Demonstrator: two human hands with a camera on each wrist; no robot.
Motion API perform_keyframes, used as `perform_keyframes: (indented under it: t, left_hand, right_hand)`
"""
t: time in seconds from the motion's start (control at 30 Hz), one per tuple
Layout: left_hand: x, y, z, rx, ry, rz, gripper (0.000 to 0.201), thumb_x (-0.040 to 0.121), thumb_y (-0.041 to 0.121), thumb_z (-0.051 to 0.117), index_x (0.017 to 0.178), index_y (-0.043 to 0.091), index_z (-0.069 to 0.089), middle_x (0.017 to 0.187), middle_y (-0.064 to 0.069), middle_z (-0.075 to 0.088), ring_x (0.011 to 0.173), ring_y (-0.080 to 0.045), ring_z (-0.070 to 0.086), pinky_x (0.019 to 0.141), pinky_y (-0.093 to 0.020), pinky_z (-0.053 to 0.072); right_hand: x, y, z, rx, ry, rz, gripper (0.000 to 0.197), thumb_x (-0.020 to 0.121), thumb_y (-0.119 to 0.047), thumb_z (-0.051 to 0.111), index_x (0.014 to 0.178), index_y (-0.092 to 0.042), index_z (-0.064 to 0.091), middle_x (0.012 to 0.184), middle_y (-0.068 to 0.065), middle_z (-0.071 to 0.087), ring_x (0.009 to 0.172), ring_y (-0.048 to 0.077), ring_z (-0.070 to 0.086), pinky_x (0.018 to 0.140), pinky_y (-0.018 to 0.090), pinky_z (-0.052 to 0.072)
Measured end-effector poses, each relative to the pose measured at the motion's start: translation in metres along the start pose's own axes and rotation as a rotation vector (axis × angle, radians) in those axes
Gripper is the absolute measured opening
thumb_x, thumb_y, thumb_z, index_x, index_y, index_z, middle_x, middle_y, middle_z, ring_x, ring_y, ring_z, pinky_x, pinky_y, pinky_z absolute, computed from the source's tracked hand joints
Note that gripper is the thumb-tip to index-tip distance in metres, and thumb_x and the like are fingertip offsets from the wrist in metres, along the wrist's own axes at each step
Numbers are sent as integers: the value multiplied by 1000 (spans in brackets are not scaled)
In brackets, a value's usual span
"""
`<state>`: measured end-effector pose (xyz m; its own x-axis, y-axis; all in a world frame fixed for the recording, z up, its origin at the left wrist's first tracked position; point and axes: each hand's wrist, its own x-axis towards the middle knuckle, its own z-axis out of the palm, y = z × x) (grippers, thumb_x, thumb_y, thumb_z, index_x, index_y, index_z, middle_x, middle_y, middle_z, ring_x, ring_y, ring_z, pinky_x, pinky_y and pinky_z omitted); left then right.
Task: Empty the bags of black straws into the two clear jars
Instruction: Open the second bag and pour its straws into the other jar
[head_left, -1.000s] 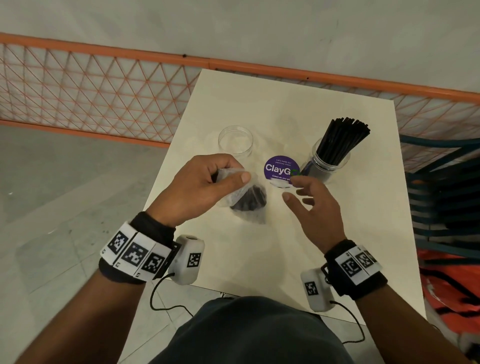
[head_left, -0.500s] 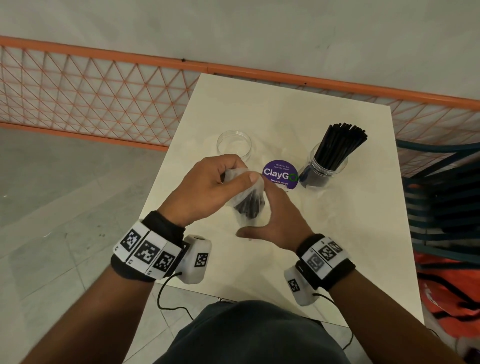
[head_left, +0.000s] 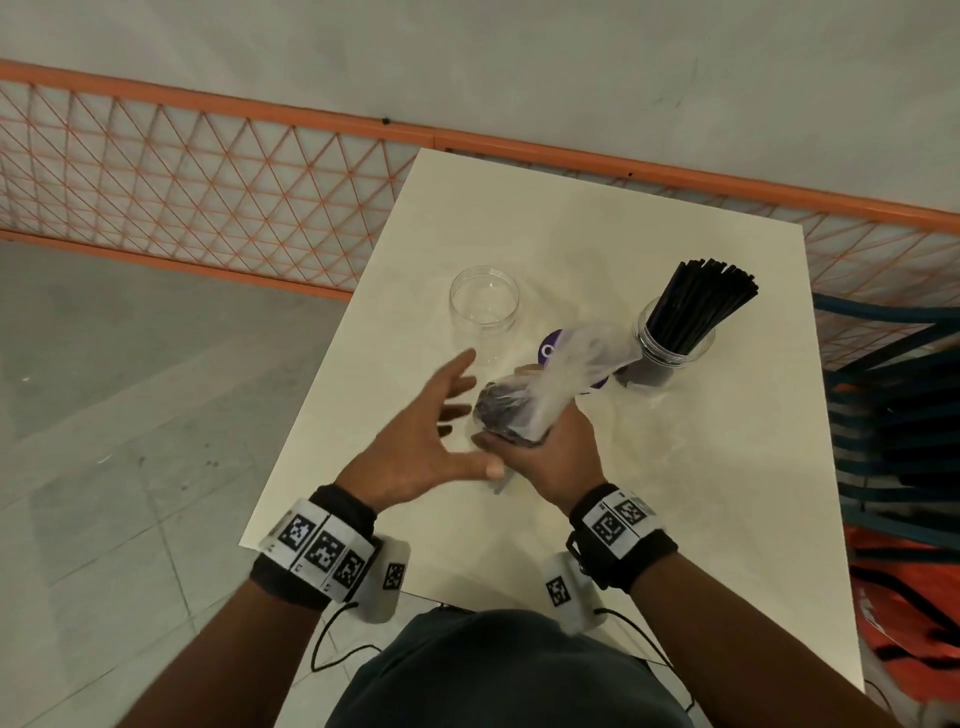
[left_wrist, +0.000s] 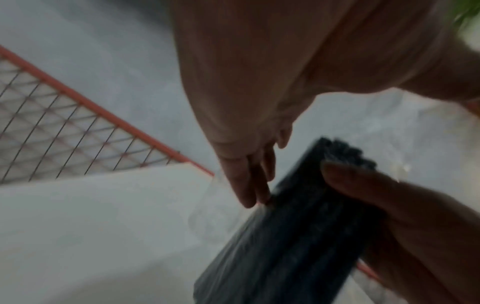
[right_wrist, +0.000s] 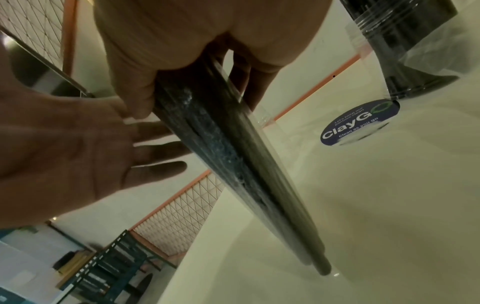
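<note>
Two clear jars are seen on the worktop (head_left: 675, 493): the empty jar (head_left: 484, 301) at the left, the filled jar (head_left: 675, 343) at the right with straws standing in it. A bag of black straws (head_left: 511, 410) is gripped upright by the right hand (head_left: 550, 457), probably so that its loose top can be opened. The left hand (head_left: 421, 441) is held open, fingers spread, just beside the bag.
</note>
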<state>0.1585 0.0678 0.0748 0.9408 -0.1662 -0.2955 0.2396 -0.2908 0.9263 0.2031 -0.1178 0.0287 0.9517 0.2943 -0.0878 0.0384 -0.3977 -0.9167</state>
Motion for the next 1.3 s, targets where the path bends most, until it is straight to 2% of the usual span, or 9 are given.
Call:
perform_keyframes:
  t: [0.2, 0.3, 0.53, 0.73, 0.83, 0.9, 1.0, 1.17, 1.3]
  left_hand:
    - [3, -33, 35, 50, 160, -70, 77, 64, 29, 93, 125, 42, 48, 123, 18, 59, 114, -6, 59, 98, -26, 44]
    - [7, -39, 45, 203, 215, -80, 63, 64, 41, 90, 114, 48, 51, 114, 14, 61, 107, -12, 61, 91, -26, 46]
    - [13, -41, 34, 417, 262, 122, 72, 69, 42, 85, 133, 33, 54, 127, 11, 62, 116, -6, 58, 94, -27, 51]
    - [15, -42, 35, 391, 259, 82, 73, 69, 62, 47, 125, 18, 61, 117, 0, 61, 101, -7, 56, 90, -31, 53]
    - [15, -56, 43, 325, 217, -13, 78, 63, 66, 58, 130, 25, 56, 128, 2, 60, 107, -10, 57, 101, -40, 50]
    - [16, -61, 50, 205, 222, -31, 72, 56, 54, 80, 122, 38, 58, 127, 1, 63, 113, -17, 62, 100, -43, 51]
    - [29, -64, 53, 200, 217, -107, 67, 54, 37, 92, 114, 41, 63, 122, 1, 68, 112, -20, 64, 98, -41, 53]
    - [42, -77, 52, 442, 133, -200, 76, 61, 50, 86, 127, 27, 56, 124, 3, 64, 112, -20, 61, 93, -41, 53]
    - [45, -85, 53, 505, 127, -185, 78, 64, 55, 82, 131, 29, 52, 127, 5, 61, 115, -20, 59, 92, -41, 53]
  right_hand:
    - [-9, 19, 11, -274, -305, 166, 81, 60, -51, 81, 128, -32, 40, 113, -13, 61, 105, 13, 61, 90, 33, 53]
    - [-10, 22, 11, -398, -302, 213, 68, 69, -40, 80, 126, -25, 47, 106, -8, 59, 105, 21, 61, 86, 26, 46]
    - [-5, 23, 11, -526, -366, 265, 45, 90, -27, 61, 127, -5, 52, 132, 12, 55, 125, 27, 49, 91, 19, 28]
    - [-6, 26, 12, -458, -309, 297, 57, 85, -13, 67, 136, -3, 43, 138, 15, 49, 125, 30, 50, 85, 14, 33]
    - [-7, 32, 20, -518, -413, 335, 58, 90, -25, 63, 140, -5, 41, 141, 11, 47, 129, 28, 46, 86, 6, 37]
    - [-8, 34, 22, -594, -395, 286, 57, 89, -37, 61, 139, -14, 44, 140, 9, 49, 130, 26, 45, 101, 24, 39]
    - [-4, 31, 21, -672, -373, 279, 54, 86, -40, 66, 132, -17, 51, 128, 9, 59, 118, 29, 54, 93, 31, 44]
    - [-2, 30, 11, -599, -531, 325, 51, 83, -37, 71, 127, -15, 56, 126, 9, 62, 117, 27, 55, 93, 27, 42]
    - [-1, 16, -6, -349, -462, 175, 66, 77, -20, 79, 134, -6, 47, 133, 13, 53, 122, 20, 49, 87, 8, 36]
